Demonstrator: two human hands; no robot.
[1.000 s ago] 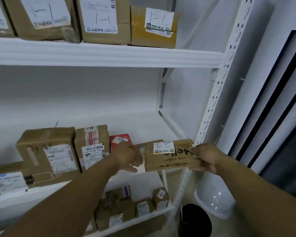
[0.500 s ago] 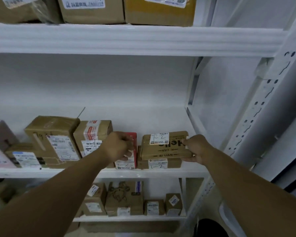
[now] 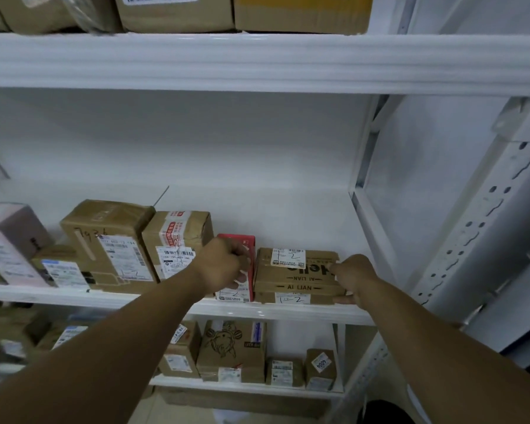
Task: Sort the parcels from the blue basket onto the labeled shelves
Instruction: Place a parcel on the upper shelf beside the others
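Observation:
A flat brown parcel printed "AI LIAN", with a white label marked 1-2, lies on top of another flat parcel at the right of the middle shelf. My right hand holds the top parcel's right end, fingers above and thumb low at the corner. My left hand has its fingers curled on an upright red box that stands just left of the stack. The blue basket is out of view.
Left of the red box stand several brown labelled parcels. Above is the upper shelf with more boxes, and below is a lower shelf with small parcels. A perforated white post is at the right. The bare shelf board lies behind and right of the stack.
The brown parcel has gone from in front of the shelf onto the flat parcel there. Both hands followed it in, and the view has moved closer to the shelf.

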